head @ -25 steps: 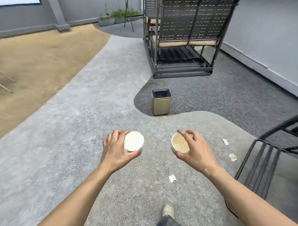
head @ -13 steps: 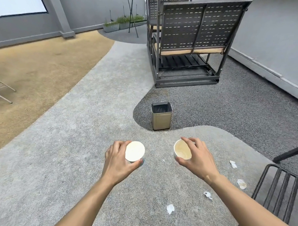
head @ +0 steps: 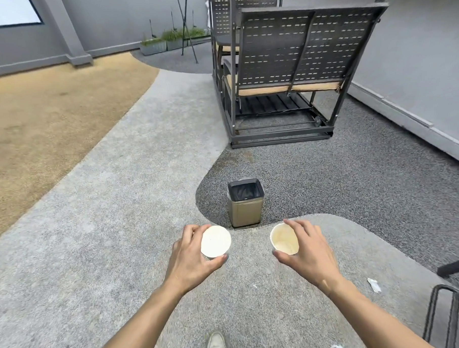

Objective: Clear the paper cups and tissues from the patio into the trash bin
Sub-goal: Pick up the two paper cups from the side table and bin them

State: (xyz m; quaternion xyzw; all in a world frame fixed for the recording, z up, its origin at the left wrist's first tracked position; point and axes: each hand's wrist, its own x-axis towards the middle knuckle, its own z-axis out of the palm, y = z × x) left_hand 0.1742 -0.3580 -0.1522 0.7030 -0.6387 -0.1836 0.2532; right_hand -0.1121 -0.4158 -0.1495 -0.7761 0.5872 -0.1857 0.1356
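Gripping one paper cup point(head: 215, 241), left hand point(head: 191, 258); right hand point(head: 306, 250) grips a second cup point(head: 284, 239). Trash bin point(head: 246, 201) stands open just ahead between them; no legible writing. Tissue point(head: 374, 285) lies right of right hand.

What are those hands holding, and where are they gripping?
Each holds a paper cup by its rim and upper wall: left hand the left cup, right hand the right cup.

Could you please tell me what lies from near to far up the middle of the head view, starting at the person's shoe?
Shoe → paper cups held in the left hand and right hand → trash bin → swing bench → planters.
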